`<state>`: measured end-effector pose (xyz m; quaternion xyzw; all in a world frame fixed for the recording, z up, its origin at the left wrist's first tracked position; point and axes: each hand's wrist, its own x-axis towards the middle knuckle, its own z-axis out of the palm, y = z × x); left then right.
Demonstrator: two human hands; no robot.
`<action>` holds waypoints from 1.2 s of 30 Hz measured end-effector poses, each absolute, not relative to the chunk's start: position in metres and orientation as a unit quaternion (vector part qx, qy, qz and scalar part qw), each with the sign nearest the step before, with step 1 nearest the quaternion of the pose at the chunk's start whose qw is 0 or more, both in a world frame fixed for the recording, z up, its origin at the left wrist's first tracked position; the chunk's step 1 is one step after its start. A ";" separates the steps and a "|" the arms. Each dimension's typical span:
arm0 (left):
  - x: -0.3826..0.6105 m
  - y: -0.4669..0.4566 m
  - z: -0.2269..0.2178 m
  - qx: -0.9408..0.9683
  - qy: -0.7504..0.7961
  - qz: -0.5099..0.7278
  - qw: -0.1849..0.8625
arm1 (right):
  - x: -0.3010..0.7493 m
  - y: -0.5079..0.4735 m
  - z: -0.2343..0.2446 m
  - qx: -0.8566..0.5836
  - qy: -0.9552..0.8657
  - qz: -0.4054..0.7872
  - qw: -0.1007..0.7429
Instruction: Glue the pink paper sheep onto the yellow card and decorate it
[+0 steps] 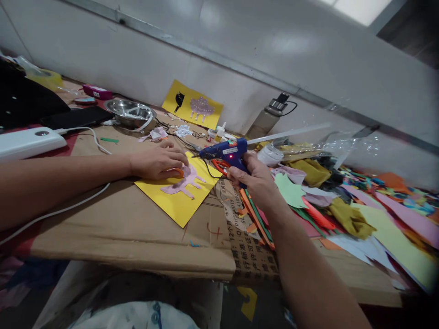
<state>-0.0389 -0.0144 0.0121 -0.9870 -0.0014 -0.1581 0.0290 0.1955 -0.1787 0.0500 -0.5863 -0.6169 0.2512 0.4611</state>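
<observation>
My right hand (257,178) is wrapped around the handle of a blue hot glue gun (222,151), whose small red light is lit. A long translucent glue stick (291,133) sticks out of its back, and its nozzle points left, just above my left hand's fingers. My left hand (161,161) lies over a yellow card (181,212), fingers bent, with a small orange piece (180,172) pinched at the thumb and forefinger. Under those fingers, a pale purple sheep-like cutout (187,185) lies on the card, partly hidden by my hand.
A yellow card with a dotted purple figure (202,109) leans against the wall. Left of it stand a metal bowl (130,114) and a white power bank (32,142) with a cable. A bottle (267,119) stands behind. Paper and felt scraps (356,219) crowd the right side.
</observation>
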 end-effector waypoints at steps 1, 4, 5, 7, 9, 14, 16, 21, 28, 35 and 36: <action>-0.039 -0.014 0.012 -0.987 0.006 -0.157 0.028 | 0.196 -0.179 0.050 -0.586 -0.617 0.251 0.461; -0.038 -0.011 0.010 -0.988 0.014 -0.150 0.027 | 0.197 -0.178 0.049 -0.584 -0.622 0.244 0.462; -0.038 -0.010 0.009 -0.989 0.011 -0.148 0.027 | 0.197 -0.178 0.049 -0.583 -0.623 0.241 0.462; -0.036 -0.009 0.008 -0.990 0.003 -0.142 0.027 | 0.197 -0.177 0.049 -0.584 -0.625 0.236 0.462; -0.036 -0.009 0.007 -0.990 -0.007 -0.138 0.021 | 0.196 -0.177 0.048 -0.586 -0.625 0.236 0.458; -0.039 -0.014 0.008 -0.986 -0.024 -0.166 0.011 | 0.196 -0.177 0.048 -0.586 -0.621 0.237 0.464; -0.039 -0.015 0.010 -0.984 -0.022 -0.177 0.027 | 0.196 -0.177 0.049 -0.587 -0.622 0.229 0.465; -0.040 -0.013 0.011 -0.983 -0.015 -0.177 0.044 | 0.197 -0.176 0.047 -0.589 -0.621 0.246 0.454; -0.041 -0.012 0.010 -0.981 -0.006 -0.190 0.041 | 0.198 -0.176 0.046 -0.588 -0.617 0.258 0.455; -0.040 -0.011 0.008 -0.983 -0.027 -0.173 0.052 | 0.197 -0.176 0.047 -0.586 -0.623 0.247 0.455; -0.040 -0.011 0.008 -0.984 -0.032 -0.166 0.050 | 0.197 -0.176 0.047 -0.587 -0.624 0.246 0.453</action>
